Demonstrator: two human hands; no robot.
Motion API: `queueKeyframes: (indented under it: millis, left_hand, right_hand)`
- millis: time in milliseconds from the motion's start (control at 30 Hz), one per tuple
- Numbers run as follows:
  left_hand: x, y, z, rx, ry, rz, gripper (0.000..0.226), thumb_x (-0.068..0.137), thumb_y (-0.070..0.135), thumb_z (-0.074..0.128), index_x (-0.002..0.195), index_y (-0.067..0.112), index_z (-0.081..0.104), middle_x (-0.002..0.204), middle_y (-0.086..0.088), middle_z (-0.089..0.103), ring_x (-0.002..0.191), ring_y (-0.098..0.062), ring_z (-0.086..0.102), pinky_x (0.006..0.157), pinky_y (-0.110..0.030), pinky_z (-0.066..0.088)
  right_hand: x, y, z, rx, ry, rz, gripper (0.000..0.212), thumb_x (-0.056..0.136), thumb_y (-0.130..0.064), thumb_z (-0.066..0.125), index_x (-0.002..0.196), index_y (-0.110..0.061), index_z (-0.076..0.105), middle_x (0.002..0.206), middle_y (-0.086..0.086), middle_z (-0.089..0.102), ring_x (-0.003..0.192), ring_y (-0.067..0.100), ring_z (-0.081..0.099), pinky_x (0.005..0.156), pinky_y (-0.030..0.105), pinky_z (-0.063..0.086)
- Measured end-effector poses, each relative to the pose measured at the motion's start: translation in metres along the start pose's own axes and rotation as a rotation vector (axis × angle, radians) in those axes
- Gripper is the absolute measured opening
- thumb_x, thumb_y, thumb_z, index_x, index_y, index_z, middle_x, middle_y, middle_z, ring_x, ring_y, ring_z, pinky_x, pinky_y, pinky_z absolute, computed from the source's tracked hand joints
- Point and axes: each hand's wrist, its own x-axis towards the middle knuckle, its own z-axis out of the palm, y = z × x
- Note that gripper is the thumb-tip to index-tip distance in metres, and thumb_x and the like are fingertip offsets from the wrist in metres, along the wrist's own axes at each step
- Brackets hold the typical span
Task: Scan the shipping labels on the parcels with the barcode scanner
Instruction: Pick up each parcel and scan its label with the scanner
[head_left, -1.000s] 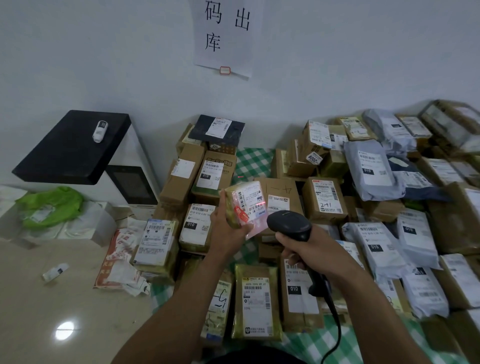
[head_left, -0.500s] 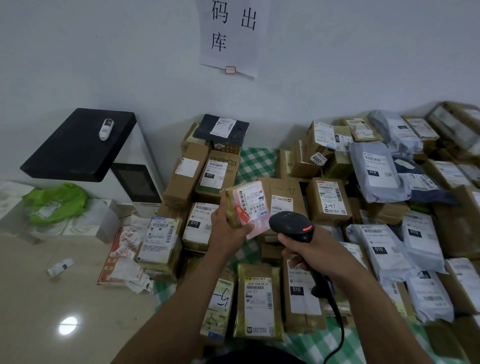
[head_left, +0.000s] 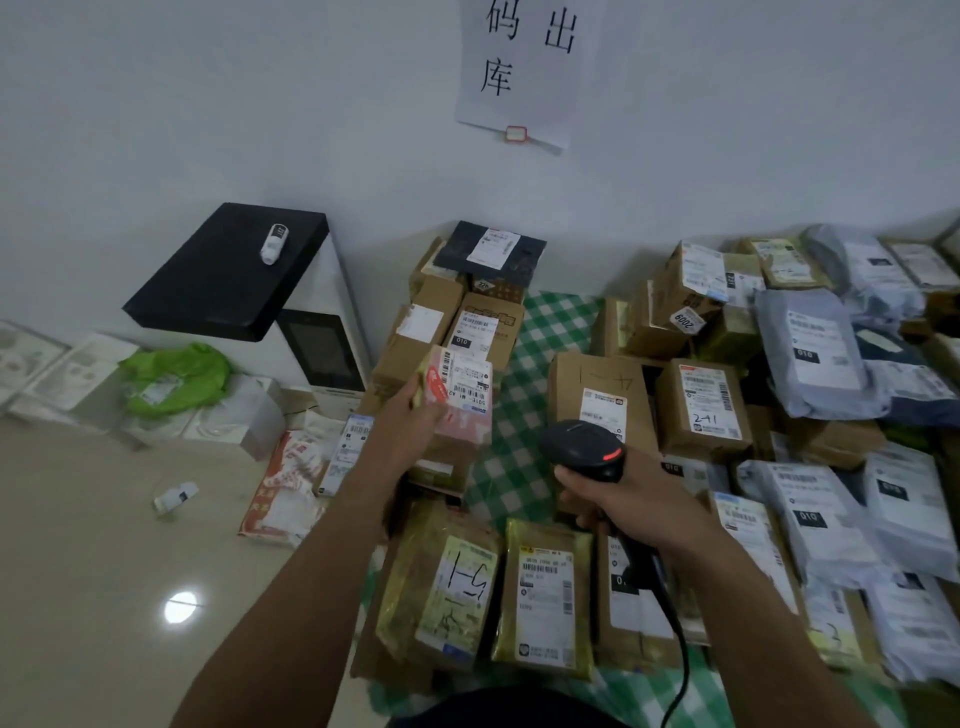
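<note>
Every carton and mailer in view is closed, so their contents cannot be seen. They are heaped on a green checked cloth (head_left: 524, 332) that fills the centre and right of the frame. Brown cardboard boxes (head_left: 597, 384) sit in the middle, one of them hand-marked "241" (head_left: 704, 402). Grey poly mailers (head_left: 815, 353) crowd the right side, and yellow-taped parcels (head_left: 545, 597) lie at bottom centre. At left a green plastic bag (head_left: 176, 376) holds something with a white label, too blurred to read.

The left hand (head_left: 410, 421), left of centre, grips a small parcel (head_left: 462, 410) by its lower left edge, fingers wrapped round it. The parcel is raised above the heap. Its shipping label (head_left: 467, 382) faces the camera, turned sideways.

The right hand (head_left: 623, 499), lower and to the right, is closed round the handle of a black barcode scanner (head_left: 582, 449). A red light glows on the scanner's head, and its cable (head_left: 675, 649) runs down to the bottom edge. The scanner's head sits to the lower right of the held parcel and clear of it, with a strip of checked cloth showing between them.

In the upper left a black-topped machine (head_left: 228, 270) stands against the wall with a small white device (head_left: 274, 243) lying on it. A paper sign (head_left: 530, 67) with printed characters hangs at top centre.
</note>
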Motion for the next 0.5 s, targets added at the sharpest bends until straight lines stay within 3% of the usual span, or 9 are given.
queueKeyframes:
  millis: [133, 200, 267, 333, 400, 500]
  left_hand:
    - [0.007, 0.005, 0.002, 0.304, 0.082, 0.075, 0.011, 0.107, 0.032, 0.045, 0.115, 0.035, 0.052, 0.102, 0.003, 0.067, 0.093, -0.018, 0.068, 0.092, -0.049, 0.057]
    - [0.011, -0.003, 0.005, 0.466, 0.205, 0.152, 0.02, 0.101, 0.023, 0.053, 0.119, 0.03, 0.05, 0.105, 0.001, 0.067, 0.092, -0.018, 0.068, 0.084, -0.046, 0.06]
    - [0.009, -0.011, 0.012, 0.577, 0.372, 0.271, 0.042, 0.094, 0.013, 0.059, 0.133, 0.025, 0.05, 0.128, -0.003, 0.061, 0.118, -0.024, 0.06, 0.1, -0.046, 0.053]
    - [-0.006, -0.013, 0.022, 0.518, 0.461, 0.408, 0.045, 0.097, 0.01, 0.059, 0.141, 0.02, 0.051, 0.144, -0.004, 0.052, 0.134, -0.023, 0.046, 0.111, -0.042, 0.042]
    - [-0.031, -0.011, 0.037, 0.358, 0.373, 0.545, 0.033, 0.102, 0.015, 0.057, 0.135, 0.02, 0.057, 0.137, 0.0, 0.054, 0.123, -0.011, 0.05, 0.102, -0.031, 0.049]
    - [-0.067, -0.023, 0.063, 0.324, -0.005, 0.532, 0.031, 0.101, 0.025, 0.064, 0.132, 0.027, 0.06, 0.125, 0.011, 0.058, 0.102, 0.003, 0.058, 0.09, -0.02, 0.055]
  right_hand:
    - [0.0, 0.002, -0.001, 0.017, 0.01, 0.003, 0.025, 0.095, -0.035, 0.074, 0.118, -0.038, 0.063, 0.092, -0.007, 0.08, 0.078, 0.019, 0.077, 0.059, 0.017, 0.055]
    - [-0.001, 0.005, -0.004, 0.012, 0.013, 0.005, 0.025, 0.096, -0.036, 0.073, 0.119, -0.038, 0.064, 0.092, -0.008, 0.08, 0.079, 0.018, 0.077, 0.06, 0.019, 0.055]
    - [-0.001, 0.009, -0.007, 0.013, 0.024, 0.003, 0.028, 0.096, -0.036, 0.073, 0.122, -0.037, 0.064, 0.093, -0.008, 0.08, 0.076, 0.014, 0.077, 0.06, 0.02, 0.054]
    - [-0.003, 0.013, -0.01, 0.026, 0.037, -0.01, 0.029, 0.096, -0.036, 0.073, 0.124, -0.038, 0.064, 0.094, -0.01, 0.08, 0.076, 0.009, 0.076, 0.059, 0.018, 0.052]
    - [-0.004, 0.019, -0.012, 0.037, 0.047, -0.008, 0.028, 0.096, -0.037, 0.073, 0.121, -0.04, 0.063, 0.092, -0.013, 0.079, 0.075, 0.008, 0.076, 0.061, 0.02, 0.052]
    - [-0.005, 0.032, -0.013, 0.049, 0.068, 0.027, 0.023, 0.095, -0.037, 0.074, 0.116, -0.04, 0.065, 0.088, -0.011, 0.079, 0.074, 0.013, 0.076, 0.066, 0.027, 0.053]
